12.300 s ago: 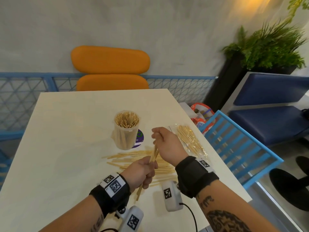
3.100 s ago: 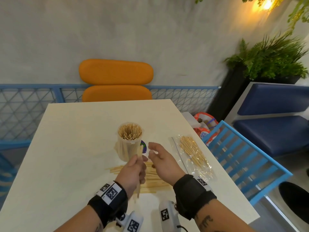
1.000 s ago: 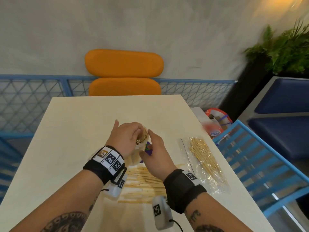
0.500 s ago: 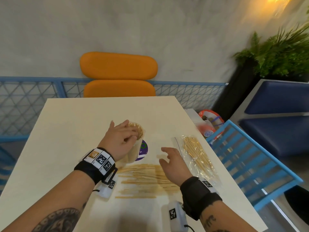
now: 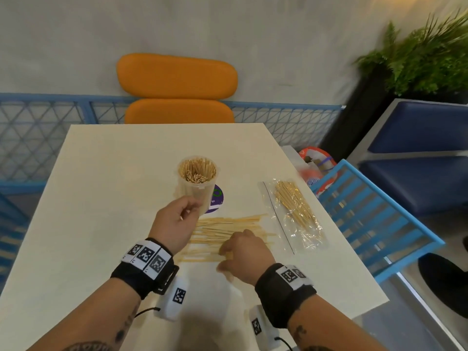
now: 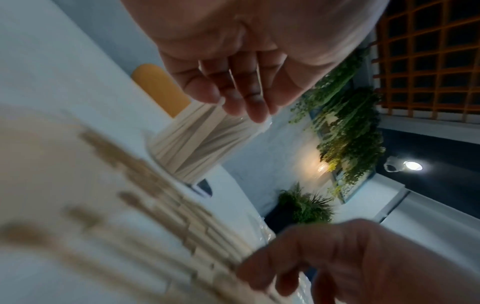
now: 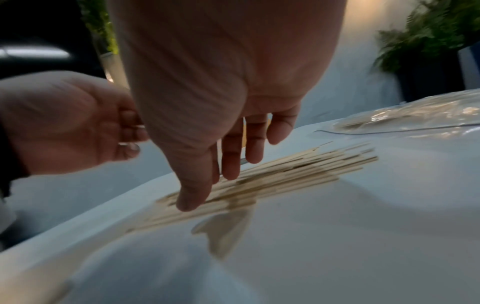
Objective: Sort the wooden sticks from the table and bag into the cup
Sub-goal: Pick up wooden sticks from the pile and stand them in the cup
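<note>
Wooden sticks (image 5: 228, 231) under right hand's (image 5: 244, 259) down-pointed, spread fingers (image 7: 230, 162)

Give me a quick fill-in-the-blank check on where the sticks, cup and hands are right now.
1. The cup stands upright, packed with ____.
2. The right hand reaches down onto the loose sticks lying on the ____.
3. The clear bag of sticks lies to the ____ of the loose pile.
4. The left hand hovers just in front of the ____.

Missing words: sticks; table; right; cup

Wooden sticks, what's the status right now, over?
Right hand open, fingers on loose sticks. Left hand loosely curled beside cup, apparently empty. Cup crammed with sticks. Bag still holds sticks. Nothing blocking.
</note>
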{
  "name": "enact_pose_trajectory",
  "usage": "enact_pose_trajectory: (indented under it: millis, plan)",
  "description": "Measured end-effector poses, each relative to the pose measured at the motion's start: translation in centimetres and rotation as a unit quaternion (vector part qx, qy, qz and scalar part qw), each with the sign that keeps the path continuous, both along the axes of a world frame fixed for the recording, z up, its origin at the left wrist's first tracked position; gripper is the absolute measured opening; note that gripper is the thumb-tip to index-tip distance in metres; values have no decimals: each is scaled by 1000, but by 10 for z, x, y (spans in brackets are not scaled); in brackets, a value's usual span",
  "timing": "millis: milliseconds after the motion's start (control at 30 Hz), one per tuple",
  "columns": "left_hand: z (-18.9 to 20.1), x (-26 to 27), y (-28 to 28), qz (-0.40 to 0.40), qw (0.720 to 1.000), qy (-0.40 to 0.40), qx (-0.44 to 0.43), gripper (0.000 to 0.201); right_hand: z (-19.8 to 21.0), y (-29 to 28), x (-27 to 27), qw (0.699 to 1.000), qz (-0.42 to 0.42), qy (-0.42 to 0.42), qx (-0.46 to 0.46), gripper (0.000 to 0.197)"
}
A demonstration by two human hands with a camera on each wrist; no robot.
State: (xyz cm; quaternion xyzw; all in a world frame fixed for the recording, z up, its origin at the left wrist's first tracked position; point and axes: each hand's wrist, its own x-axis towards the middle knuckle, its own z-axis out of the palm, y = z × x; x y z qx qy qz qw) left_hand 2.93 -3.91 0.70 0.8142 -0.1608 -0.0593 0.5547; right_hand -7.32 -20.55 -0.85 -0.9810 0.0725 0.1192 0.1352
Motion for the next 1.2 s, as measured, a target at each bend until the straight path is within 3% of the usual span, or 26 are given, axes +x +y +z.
enact_pose_trajectory:
  millis: [267, 500, 600, 700, 800, 900, 1067, 1133, 1200]
  plan:
    - [-35, -24, 13, 20, 993, 114, 4, 26, -16, 20, 0, 993, 34, -5, -110, 21]
    - [-36, -20, 25, 48, 989, 130, -54, 25, -20, 18, -2, 985, 87, -19, -151, 26]
    - [-32, -18, 29, 58, 987, 129, -73, 27, -16, 11, 2, 988, 69, -17, -138, 27]
    - [-29, -18, 27, 61, 984, 142, -89, 27, -1, 0, 7, 997, 11, -36, -63, 22]
    - [-26, -22, 16, 47, 982, 162, -90, 25, 23, -9, 13, 990, -90, -81, 76, 15]
    - [-18, -31, -6, 0, 975, 198, -99, 19, 48, -14, 14, 943, -178, -119, 255, 19]
    - [-2, -50, -44, -131, 952, 259, -95, 19, 66, -7, 7, 839, -229, -116, 479, 20]
    - [1, -55, -53, -152, 942, 279, -110, 25, 62, -5, 4, 803, -240, -105, 536, 18]
    - [2, -57, -59, -152, 937, 291, -119, 25, 58, -8, 1, 797, -241, -112, 543, 12]
